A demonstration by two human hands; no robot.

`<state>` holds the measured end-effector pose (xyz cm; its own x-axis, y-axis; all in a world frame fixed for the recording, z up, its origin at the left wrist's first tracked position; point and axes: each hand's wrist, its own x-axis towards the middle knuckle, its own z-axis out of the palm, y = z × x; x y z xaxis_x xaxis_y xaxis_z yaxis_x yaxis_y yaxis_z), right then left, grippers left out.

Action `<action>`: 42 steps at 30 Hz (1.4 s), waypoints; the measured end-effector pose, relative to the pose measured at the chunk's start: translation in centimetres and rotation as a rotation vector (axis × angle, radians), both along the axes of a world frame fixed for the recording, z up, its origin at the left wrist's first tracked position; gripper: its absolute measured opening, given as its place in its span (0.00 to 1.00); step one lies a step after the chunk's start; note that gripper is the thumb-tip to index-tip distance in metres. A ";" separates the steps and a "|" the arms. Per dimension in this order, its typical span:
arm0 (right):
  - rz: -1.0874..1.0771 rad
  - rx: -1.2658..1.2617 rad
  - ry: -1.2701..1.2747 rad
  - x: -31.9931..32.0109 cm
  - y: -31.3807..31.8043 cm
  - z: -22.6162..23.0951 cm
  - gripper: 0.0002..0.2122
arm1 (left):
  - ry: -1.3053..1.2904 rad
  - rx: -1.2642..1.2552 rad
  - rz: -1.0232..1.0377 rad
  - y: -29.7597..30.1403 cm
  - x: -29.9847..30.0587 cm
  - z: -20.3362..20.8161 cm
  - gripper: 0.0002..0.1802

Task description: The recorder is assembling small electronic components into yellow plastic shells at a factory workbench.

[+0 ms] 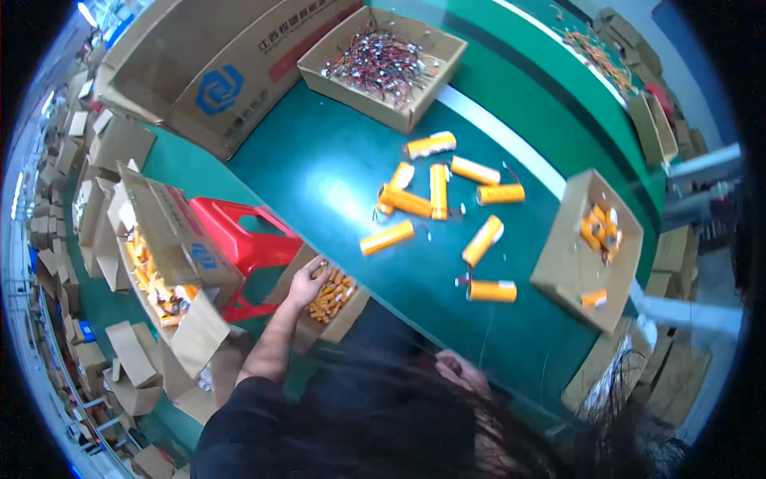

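My left hand (309,281) reaches down past the table's near-left edge, at the rim of an open cardboard box (351,313) filled with small orange cylinders (331,297). Its fingers are curled, and whatever they hold is hidden. By the near table edge, my right hand (461,371) is closed, with its contents out of sight. On the green table (311,176) lie several orange-wrapped cylindrical battery packs (404,199), some touching and others apart. Short wire leads show on some. Neither hand touches these packs.
A shallow carton (407,120) of tangled red and black wires stands at the far side. To the right, another carton (550,275) holds orange packs. A large cardboard box (171,80) occupies the far left. Below the table edge are a red stool (247,235) and an open box (211,275).
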<state>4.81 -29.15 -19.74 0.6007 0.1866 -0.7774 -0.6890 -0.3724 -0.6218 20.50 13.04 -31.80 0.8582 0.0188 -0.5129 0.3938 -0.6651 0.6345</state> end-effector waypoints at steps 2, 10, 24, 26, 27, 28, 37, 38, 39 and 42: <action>0.152 0.138 -0.356 1.5 2.8 4.6 0.14 | -0.036 -0.073 -0.038 0.9 -3.0 3.4 0.21; -0.145 0.740 -0.858 3.3 12.3 10.8 0.23 | -0.197 -0.345 -0.488 -3.8 -10.8 27.5 0.24; -0.066 1.024 -0.400 -3.1 9.2 15.6 0.10 | -0.375 -0.547 -0.693 -10.8 -16.0 34.6 0.24; -0.123 1.033 -0.402 -3.9 8.5 16.0 0.09 | -0.422 -0.646 -0.663 -11.6 -15.9 34.1 0.25; -0.190 1.053 -0.406 -4.2 8.3 16.2 0.08 | -0.403 -0.720 -0.579 -12.0 -16.0 34.0 0.24; -0.257 1.074 -0.409 -4.5 8.1 16.5 0.08 | -0.384 -0.790 -0.494 -12.2 -16.0 34.0 0.23; -0.433 1.069 -0.648 -6.3 7.3 18.7 0.05 | -0.447 -0.879 -0.256 -15.1 -17.3 32.7 0.25; -0.446 1.062 -0.714 -6.4 7.4 18.7 0.04 | -0.471 -0.886 -0.267 -15.4 -17.4 32.9 0.25; -0.458 1.054 -0.780 -6.4 7.5 18.7 0.04 | -0.495 -0.893 -0.278 -15.6 -17.5 33.0 0.25; -0.475 1.105 -0.823 -6.5 7.7 18.8 0.03 | -0.521 -0.909 -0.286 -15.9 -17.8 33.3 0.25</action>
